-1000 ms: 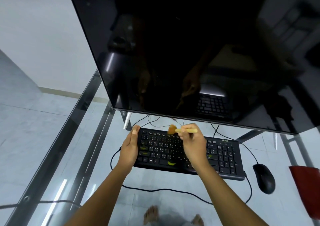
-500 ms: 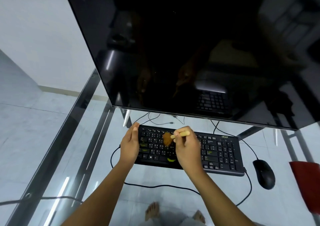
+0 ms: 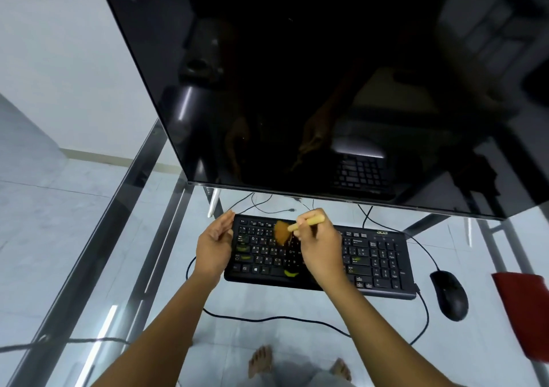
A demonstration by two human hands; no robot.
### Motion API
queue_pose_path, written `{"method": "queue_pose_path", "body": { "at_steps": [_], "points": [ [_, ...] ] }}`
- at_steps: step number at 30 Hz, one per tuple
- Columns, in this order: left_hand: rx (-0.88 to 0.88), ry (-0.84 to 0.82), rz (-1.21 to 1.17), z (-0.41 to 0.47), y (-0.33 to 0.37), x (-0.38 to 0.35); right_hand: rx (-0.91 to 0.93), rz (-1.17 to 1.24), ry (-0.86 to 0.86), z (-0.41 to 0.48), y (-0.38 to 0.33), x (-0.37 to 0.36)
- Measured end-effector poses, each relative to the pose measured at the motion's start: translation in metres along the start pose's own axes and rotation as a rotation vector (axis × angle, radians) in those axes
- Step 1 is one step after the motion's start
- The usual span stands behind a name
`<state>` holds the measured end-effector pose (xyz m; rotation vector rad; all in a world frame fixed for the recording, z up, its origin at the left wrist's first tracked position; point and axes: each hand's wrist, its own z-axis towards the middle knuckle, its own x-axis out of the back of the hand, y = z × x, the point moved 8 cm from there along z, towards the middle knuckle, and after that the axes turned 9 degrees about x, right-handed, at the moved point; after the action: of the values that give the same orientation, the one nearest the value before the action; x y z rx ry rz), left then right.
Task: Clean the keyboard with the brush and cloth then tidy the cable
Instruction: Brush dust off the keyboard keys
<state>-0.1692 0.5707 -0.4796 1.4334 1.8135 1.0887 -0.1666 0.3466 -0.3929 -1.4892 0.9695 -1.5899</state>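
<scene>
A glass worktop (image 3: 267, 300) on a dark metal frame, with the tiled floor showing through it. A black keyboard (image 3: 374, 256) lies flat near the middle, and a black mouse (image 3: 449, 295) sits just beside its right end. A red cloth (image 3: 525, 309) lies at the right edge. The keyboard's cable (image 3: 276, 317) loops across the glass in front of it. Behind it stands a big dark monitor (image 3: 326, 89), with thin wires (image 3: 261, 205) trailing under it

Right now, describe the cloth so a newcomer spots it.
Find the big black monitor, then the black keyboard below it. Move right past the black mouse: the cloth lies at the frame's right edge, the only red thing there.
</scene>
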Motion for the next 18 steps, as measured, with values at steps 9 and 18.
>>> {"method": "queue_pose_path", "body": {
  "at_steps": [9,18],
  "points": [
    [-0.012,0.028,0.040,0.001,-0.002,0.000,-0.106,0.028,-0.024,0.025,0.001,0.003],
    [-0.091,0.009,0.217,0.003,-0.004,0.001,-0.081,0.021,-0.203,0.028,-0.008,-0.039]
  ]
}}
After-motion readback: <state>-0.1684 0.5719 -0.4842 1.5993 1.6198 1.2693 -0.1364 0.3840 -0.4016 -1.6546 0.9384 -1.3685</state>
